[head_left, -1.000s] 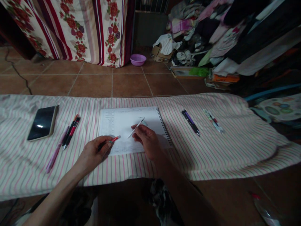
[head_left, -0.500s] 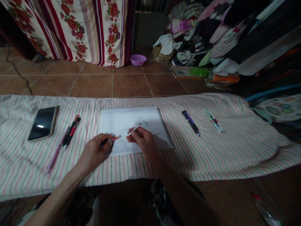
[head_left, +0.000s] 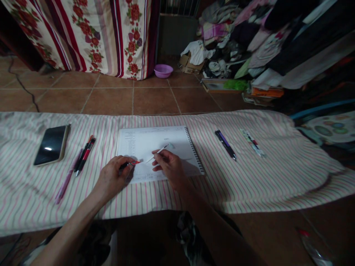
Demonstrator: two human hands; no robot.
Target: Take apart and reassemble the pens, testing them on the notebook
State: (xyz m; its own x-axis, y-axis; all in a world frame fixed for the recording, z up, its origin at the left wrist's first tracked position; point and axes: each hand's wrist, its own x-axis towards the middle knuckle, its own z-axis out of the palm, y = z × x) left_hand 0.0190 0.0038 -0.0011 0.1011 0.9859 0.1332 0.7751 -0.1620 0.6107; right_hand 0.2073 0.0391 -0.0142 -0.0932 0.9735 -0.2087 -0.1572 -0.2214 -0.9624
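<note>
My left hand [head_left: 114,173] rests at the left lower part of a white spiral notebook [head_left: 177,135]. Its closed fingers grip a dark pen [head_left: 134,162] whose orange-red end points right, with a pale tip. My right hand [head_left: 169,164] is over the middle of the page. Between thumb and fingertips it pinches a thin white stick [head_left: 151,158] like a pen refill, slanting up right to a dark upper tip. The stick's lower end is close to the pen's tip; whether they touch, I cannot tell. A small pale greenish patch shows by the upper tip.
The striped cloth [head_left: 194,199] covers the table. To the left lie a phone [head_left: 51,145], a pink pen [head_left: 68,177] and a red-black pen [head_left: 86,155]. To the right lie purple-black pens [head_left: 226,144] and patterned pens [head_left: 253,143]. A purple basin [head_left: 163,71] stands on the tiled floor.
My right hand has shifted slightly right, and its fingers have moved up along the white stick, baring more of the lower end. The left hand is nearly still.
</note>
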